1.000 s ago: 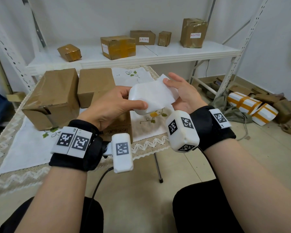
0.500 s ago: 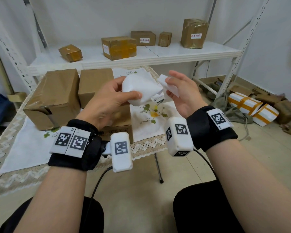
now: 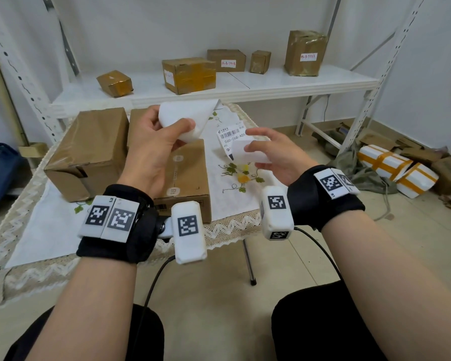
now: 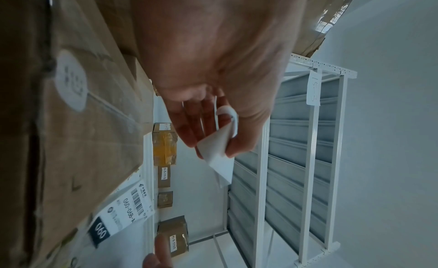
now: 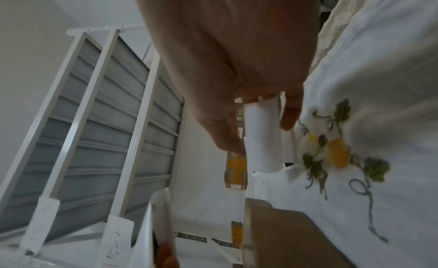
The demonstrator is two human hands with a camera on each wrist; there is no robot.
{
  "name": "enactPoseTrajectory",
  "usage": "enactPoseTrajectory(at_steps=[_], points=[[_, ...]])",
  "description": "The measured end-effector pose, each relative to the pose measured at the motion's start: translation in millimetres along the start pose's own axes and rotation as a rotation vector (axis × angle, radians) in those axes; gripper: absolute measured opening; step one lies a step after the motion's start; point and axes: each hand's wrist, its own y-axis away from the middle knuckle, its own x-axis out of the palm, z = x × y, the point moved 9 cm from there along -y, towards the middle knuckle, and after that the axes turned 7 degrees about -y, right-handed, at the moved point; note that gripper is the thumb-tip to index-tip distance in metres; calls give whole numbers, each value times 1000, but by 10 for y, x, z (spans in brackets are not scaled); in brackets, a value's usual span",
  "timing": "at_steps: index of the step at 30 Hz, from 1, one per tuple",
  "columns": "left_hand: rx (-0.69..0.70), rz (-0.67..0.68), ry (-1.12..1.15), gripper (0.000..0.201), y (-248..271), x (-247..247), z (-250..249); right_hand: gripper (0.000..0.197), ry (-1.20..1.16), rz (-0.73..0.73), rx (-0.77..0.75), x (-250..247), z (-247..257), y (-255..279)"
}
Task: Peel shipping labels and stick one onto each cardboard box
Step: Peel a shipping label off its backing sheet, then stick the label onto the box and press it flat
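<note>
My left hand [image 3: 168,123] pinches the blank white backing sheet [image 3: 190,117] between thumb and fingers, above the table; the same pinch on the backing sheet [image 4: 219,152] shows in the left wrist view. My right hand [image 3: 254,142] holds the peeled shipping label [image 3: 236,142], curled, its barcode facing me; the label [image 5: 261,137] shows as a white roll in the right wrist view. The two sheets are apart. Below my left hand stands a small cardboard box [image 3: 188,175]. A large box [image 3: 89,149] sits to its left, and another box [image 3: 137,121] is partly hidden behind my hand.
The boxes rest on a white embroidered tablecloth [image 3: 235,199] over a small table. A white shelf [image 3: 245,84] behind carries several taped boxes, some with labels. Flattened cardboard and white parcels [image 3: 396,168] lie on the floor at the right.
The label has come away from the backing sheet. My left hand rose up and left with the backing, and my right hand pulled the label down and right.
</note>
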Motion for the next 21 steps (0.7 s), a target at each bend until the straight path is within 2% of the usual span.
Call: enactPoseTrajectory(at_steps=[6,14,19,21], points=[[0,-9,-5,38,-17,-35,3,37,188,-39,89,-8,-80,15],[-5,-12,-12,39,-9,-43,-3,48,213,-190,17,-106,20,35],[-6,-18,-29,38,-9,-88,-20,16,196,-255,-30,-224,66,32],[-5,-21,-36,36,-9,-108,-19,12,193,-258,-29,-197,61,36]])
